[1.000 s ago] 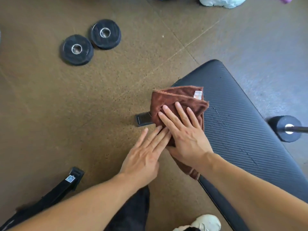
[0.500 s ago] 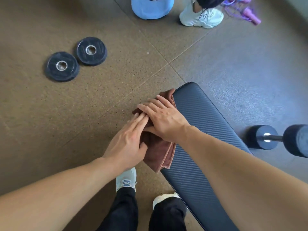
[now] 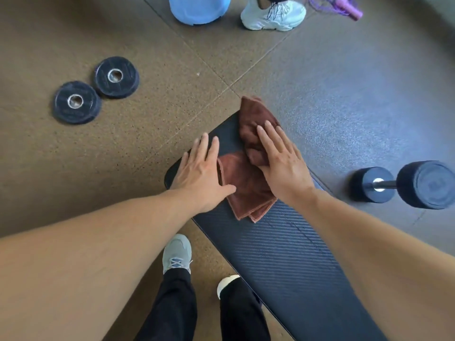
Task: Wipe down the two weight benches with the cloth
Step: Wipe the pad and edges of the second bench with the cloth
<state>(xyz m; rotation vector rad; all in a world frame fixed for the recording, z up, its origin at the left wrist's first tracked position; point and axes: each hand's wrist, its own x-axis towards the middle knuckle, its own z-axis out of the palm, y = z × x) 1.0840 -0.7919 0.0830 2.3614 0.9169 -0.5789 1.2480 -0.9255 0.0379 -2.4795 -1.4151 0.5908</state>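
Note:
A dark ribbed weight bench (image 3: 278, 247) runs from the centre toward the lower right. A brown cloth (image 3: 246, 183) lies crumpled across its far end, one corner hanging past the bench's end. My right hand (image 3: 280, 166) presses flat on the cloth, fingers spread. My left hand (image 3: 204, 173) lies flat on the bench pad beside the cloth, its thumb touching the cloth's left edge. Only one bench is in view.
Two black weight plates (image 3: 96, 89) lie on the floor at the left. A black dumbbell (image 3: 403, 185) sits right of the bench. Far back are a blue round object (image 3: 199, 8), another person's white shoe (image 3: 273, 14) and a purple skipping rope (image 3: 344, 7). My own feet (image 3: 177, 254) stand left of the bench.
The cloth has been pushed from the bench's left edge across to its far end. My right hand moved right with it, and my left hand came onto the pad.

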